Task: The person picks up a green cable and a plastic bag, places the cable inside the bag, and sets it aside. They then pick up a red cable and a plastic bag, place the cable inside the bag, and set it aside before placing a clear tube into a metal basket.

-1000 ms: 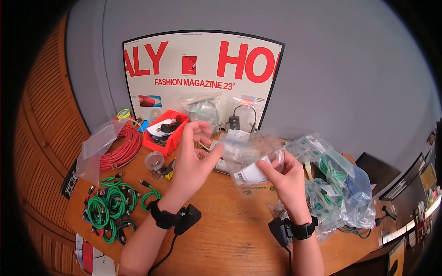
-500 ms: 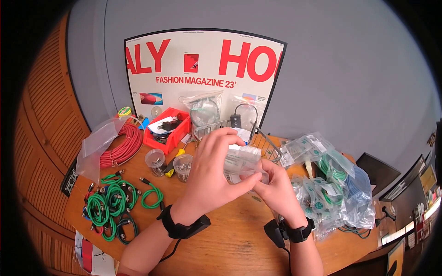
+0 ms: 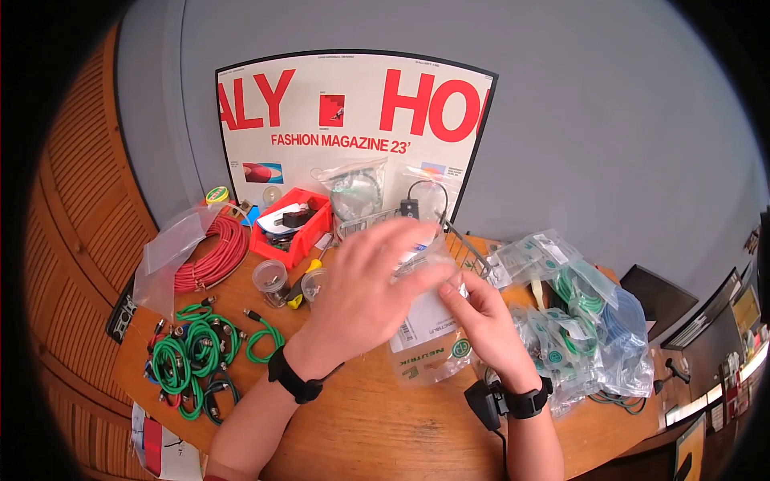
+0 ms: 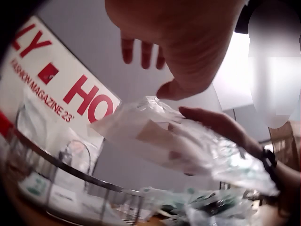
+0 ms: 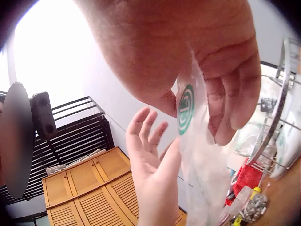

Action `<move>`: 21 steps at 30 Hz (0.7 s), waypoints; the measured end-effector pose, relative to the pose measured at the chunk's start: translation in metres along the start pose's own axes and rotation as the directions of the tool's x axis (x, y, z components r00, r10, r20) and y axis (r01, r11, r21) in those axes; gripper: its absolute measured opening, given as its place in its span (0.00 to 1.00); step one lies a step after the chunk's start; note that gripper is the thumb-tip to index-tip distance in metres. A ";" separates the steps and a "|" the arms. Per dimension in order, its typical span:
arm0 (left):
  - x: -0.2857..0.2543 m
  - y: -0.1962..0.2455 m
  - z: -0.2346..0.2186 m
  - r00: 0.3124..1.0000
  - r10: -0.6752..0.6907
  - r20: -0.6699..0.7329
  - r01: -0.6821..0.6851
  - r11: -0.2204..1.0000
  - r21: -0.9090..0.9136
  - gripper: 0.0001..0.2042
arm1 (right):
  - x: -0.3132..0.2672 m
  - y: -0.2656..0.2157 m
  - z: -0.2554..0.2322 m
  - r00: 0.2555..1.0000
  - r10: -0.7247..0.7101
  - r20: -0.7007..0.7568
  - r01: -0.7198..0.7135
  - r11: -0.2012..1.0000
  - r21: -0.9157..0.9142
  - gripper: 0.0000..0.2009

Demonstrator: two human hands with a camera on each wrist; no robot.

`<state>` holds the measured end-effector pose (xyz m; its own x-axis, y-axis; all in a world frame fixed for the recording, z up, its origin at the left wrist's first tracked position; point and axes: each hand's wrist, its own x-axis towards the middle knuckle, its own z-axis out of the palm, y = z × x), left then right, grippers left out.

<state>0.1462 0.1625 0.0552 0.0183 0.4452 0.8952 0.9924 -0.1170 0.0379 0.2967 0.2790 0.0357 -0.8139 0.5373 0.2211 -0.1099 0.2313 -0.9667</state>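
My right hand (image 3: pixel 491 330) pinches a clear plastic bag (image 3: pixel 439 359) between thumb and fingers. The bag hangs over the table with a white label and green Neutrik print towards me. Blurred by motion, my left hand (image 3: pixel 361 293) is spread in front of the bag's upper left part. In the right wrist view, the left hand (image 5: pixel 153 172) has loosely bent fingers with nothing between them, beside the bag (image 5: pixel 204 165). The left wrist view shows the left thumb close above the bag's top edge. What the bag contains is hidden by its film and label.
Behind the hands stands a wire basket (image 3: pixel 469 250), with a red bin (image 3: pixel 301 240) to its left. Small tubs (image 3: pixel 271 279) and a yellow-handled screwdriver (image 3: pixel 298 293) lie left of the hands. Green cables (image 3: pixel 188 353) lie at left, bagged cables (image 3: pixel 573 321) at right.
My left hand came in from the left to the bag, and its fingers are now apart from it. The bag, bunched between the hands half a second ago, now hangs down with its print showing.
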 end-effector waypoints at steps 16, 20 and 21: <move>-0.016 -0.013 0.008 0.963 0.091 0.252 0.048 0.867 -0.496 0.06 | -0.009 -0.015 -0.006 0.982 0.146 0.122 -0.113 0.963 -0.246 0.10; -0.012 -0.010 -0.002 0.981 0.068 0.183 0.045 0.835 -0.549 0.05 | -0.007 -0.016 -0.006 0.988 0.136 -0.078 -0.150 0.966 -0.210 0.09; -0.011 -0.007 -0.004 0.982 0.043 0.183 0.063 0.842 -0.535 0.05 | -0.008 -0.010 -0.012 0.975 0.151 -0.166 -0.172 0.977 -0.126 0.09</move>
<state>0.1382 0.1543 0.0467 0.0831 0.5947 0.7996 0.7719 -0.5460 0.3258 0.3113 0.2820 0.0449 -0.7152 0.6929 0.0914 0.1044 0.2353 -0.9663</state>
